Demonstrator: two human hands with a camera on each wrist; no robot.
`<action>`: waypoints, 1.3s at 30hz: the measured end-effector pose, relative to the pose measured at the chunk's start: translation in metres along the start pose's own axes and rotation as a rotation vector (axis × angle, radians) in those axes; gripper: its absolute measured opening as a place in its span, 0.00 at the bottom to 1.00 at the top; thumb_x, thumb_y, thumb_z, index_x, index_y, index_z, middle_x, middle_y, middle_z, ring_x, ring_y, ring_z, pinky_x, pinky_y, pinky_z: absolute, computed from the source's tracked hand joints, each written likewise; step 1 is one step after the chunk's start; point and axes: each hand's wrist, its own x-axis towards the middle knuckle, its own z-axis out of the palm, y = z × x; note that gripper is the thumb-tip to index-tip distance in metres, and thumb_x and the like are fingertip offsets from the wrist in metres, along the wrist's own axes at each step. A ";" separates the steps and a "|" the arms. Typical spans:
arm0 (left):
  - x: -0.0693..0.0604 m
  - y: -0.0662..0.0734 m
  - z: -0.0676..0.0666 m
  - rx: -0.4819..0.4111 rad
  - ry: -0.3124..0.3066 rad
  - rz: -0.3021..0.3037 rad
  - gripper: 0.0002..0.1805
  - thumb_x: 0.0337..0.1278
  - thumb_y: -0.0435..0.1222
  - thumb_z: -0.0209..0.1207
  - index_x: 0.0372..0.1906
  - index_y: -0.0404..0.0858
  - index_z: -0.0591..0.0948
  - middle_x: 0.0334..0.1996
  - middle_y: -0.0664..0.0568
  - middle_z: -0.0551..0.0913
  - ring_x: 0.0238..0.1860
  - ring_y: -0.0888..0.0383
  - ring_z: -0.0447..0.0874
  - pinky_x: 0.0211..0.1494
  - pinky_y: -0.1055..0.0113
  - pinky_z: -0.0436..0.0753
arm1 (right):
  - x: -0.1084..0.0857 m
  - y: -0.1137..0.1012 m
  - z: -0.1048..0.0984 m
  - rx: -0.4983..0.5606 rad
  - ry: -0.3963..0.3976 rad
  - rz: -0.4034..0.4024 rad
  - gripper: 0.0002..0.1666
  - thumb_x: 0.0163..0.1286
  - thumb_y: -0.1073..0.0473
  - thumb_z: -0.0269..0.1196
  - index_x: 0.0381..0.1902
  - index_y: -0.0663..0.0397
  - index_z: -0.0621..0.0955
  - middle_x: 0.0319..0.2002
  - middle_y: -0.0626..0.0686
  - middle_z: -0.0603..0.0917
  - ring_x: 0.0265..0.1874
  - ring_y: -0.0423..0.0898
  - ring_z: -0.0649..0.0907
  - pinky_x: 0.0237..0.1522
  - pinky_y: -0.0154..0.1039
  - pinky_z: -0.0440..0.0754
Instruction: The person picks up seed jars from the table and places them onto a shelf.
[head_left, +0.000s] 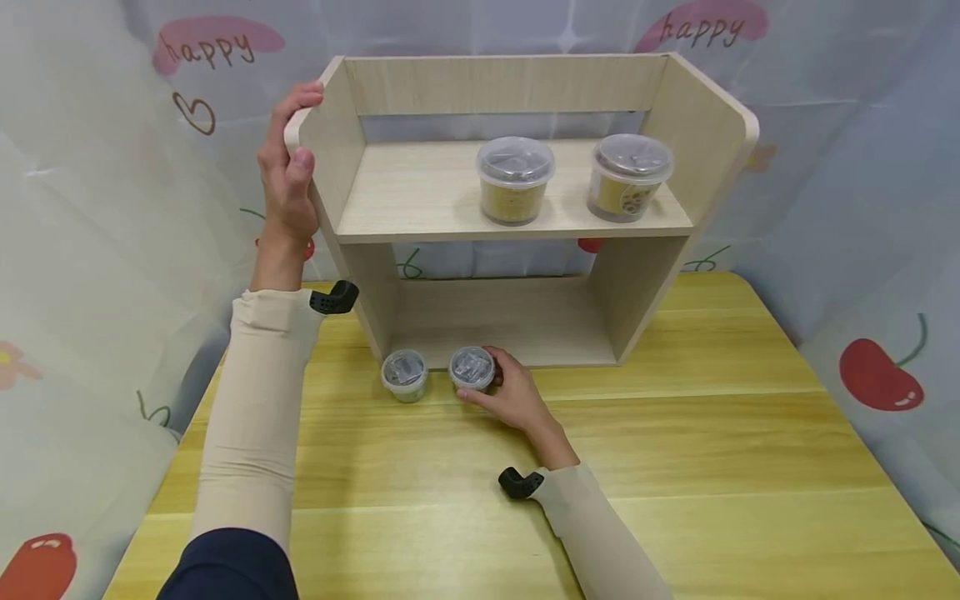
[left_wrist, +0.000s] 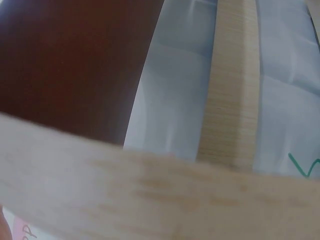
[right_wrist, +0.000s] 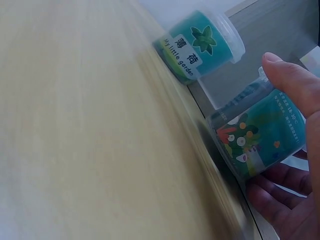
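My left hand (head_left: 288, 179) grips the left side panel of a pale wooden two-tier shelf (head_left: 498, 90), fingers over its front edge. In the left wrist view the panel (left_wrist: 150, 195) crosses blurred and close. On the table by the shelf's lower front edge, my right hand (head_left: 517, 396) holds a small clear-lidded tub (head_left: 472, 367) between thumb and fingers. The right wrist view shows this tub (right_wrist: 265, 132) with a teal label and printed vegetables. Just left of it stands a similar tub (head_left: 405, 375), labelled "My little garden" with a green leaf (right_wrist: 202, 40).
Two larger lidded tubs with yellowish contents, one in the middle (head_left: 515, 182) and one at the right (head_left: 630, 177), stand on the upper tier. The shelf is at the back of a yellow wood-grain table (head_left: 720, 467). A printed cloth (head_left: 847, 217) hangs behind and beside it.
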 end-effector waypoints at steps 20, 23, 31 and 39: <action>-0.001 -0.004 -0.002 0.000 -0.004 -0.021 0.49 0.41 0.66 0.55 0.54 0.25 0.73 0.59 0.43 0.76 0.56 0.49 0.71 0.56 0.64 0.70 | -0.003 -0.002 -0.014 0.009 0.054 0.001 0.48 0.52 0.49 0.77 0.67 0.58 0.71 0.54 0.55 0.79 0.49 0.48 0.81 0.49 0.44 0.80; -0.002 -0.005 -0.003 0.006 -0.005 -0.025 0.49 0.41 0.66 0.55 0.54 0.25 0.72 0.59 0.43 0.76 0.55 0.49 0.71 0.54 0.65 0.71 | -0.003 0.000 -0.015 0.010 0.064 -0.003 0.47 0.52 0.49 0.77 0.66 0.57 0.71 0.54 0.55 0.80 0.50 0.48 0.81 0.50 0.44 0.80; 0.000 -0.003 -0.003 0.002 -0.007 -0.028 0.49 0.41 0.66 0.56 0.54 0.25 0.72 0.59 0.45 0.76 0.55 0.48 0.71 0.53 0.65 0.72 | -0.005 0.003 -0.020 -0.008 0.096 -0.023 0.47 0.52 0.49 0.77 0.66 0.58 0.71 0.54 0.56 0.80 0.50 0.50 0.81 0.50 0.47 0.80; 0.000 0.000 -0.001 -0.040 -0.007 -0.046 0.48 0.40 0.67 0.58 0.54 0.29 0.74 0.59 0.45 0.75 0.54 0.46 0.71 0.53 0.64 0.72 | -0.007 0.005 -0.027 -0.015 0.127 0.002 0.47 0.52 0.50 0.78 0.66 0.59 0.71 0.54 0.57 0.80 0.50 0.51 0.81 0.51 0.48 0.79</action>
